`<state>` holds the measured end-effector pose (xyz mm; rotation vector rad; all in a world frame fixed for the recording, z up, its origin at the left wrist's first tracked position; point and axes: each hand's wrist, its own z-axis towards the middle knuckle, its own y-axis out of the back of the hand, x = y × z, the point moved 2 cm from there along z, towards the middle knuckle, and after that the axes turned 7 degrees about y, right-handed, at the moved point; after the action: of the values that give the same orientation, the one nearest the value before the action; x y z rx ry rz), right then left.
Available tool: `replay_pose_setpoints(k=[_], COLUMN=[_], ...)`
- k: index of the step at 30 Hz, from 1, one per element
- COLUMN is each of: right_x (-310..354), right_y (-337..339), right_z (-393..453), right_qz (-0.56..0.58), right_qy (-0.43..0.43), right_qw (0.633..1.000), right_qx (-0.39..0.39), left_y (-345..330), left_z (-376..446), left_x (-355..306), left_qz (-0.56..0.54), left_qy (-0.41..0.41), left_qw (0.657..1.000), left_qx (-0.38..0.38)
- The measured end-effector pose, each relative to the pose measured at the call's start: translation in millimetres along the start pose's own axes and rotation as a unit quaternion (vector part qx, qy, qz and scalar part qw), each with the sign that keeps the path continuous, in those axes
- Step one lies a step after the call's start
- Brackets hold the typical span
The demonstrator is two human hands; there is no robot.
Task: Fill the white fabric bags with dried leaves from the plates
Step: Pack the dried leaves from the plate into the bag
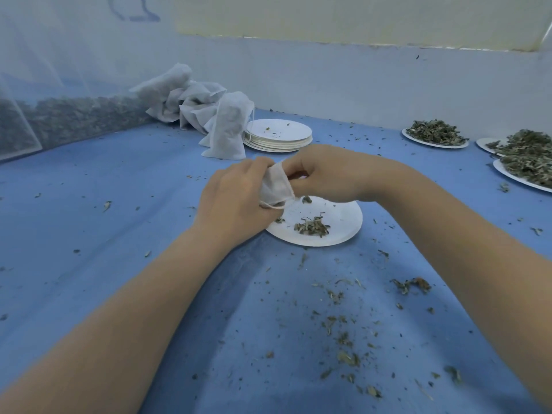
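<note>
A small white fabric bag (275, 186) with a drawstring hangs between both hands above the left edge of a white paper plate (340, 231). My left hand (233, 201) grips the bag's body. My right hand (322, 171) pinches the bag at its top. A small heap of dried leaves (312, 228) lies on that plate, with a few scraps near its rim. Whether the bag holds leaves cannot be seen.
Filled white bags (206, 112) pile at the back left beside a stack of empty plates (279, 135). Three plates heaped with dried leaves (436, 132) stand at the right. Leaf crumbs (343, 333) litter the blue cloth (119, 219). A mesh-covered leaf pile (68, 118) lies far left.
</note>
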<state>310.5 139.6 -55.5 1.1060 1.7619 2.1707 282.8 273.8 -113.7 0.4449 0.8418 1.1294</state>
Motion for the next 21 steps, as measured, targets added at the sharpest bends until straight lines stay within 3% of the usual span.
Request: replay_pose_setpoints(k=[6, 8, 13, 18, 21], right_x=[-2.2, 0.3, 2.5, -22.7, -40.2], right_y=[3.1, -1.5, -7.2, 3.0, -4.8], right_z=[-0.7, 3.5, 5.6, -3.7, 1.6], right_qz=[0.064, 0.052, 0.068, 0.246, 0.121], right_qy=[0.036, 0.039, 0.057, 0.081, -0.004], right_qw=[0.969, 0.97, 0.991, 0.94, 0.964], right_qx=[-0.234, -0.233, -0.103, -0.223, -0.238], left_y=[6.7, 8.9, 11.8, 14.9, 13.4], left_z=[2.1, 1.9, 1.3, 2.2, 3.6], left_x=[-0.7, -2.2, -3.4, 2.6, 7.0], left_qz=[-0.03, -0.045, -0.011, 0.009, 0.011], left_qy=[0.035, 0.039, -0.024, -0.004, 0.027], left_qw=[0.998, 0.997, 0.996, 0.995, 0.997], left_qx=[-0.034, -0.051, -0.084, -0.097, -0.076])
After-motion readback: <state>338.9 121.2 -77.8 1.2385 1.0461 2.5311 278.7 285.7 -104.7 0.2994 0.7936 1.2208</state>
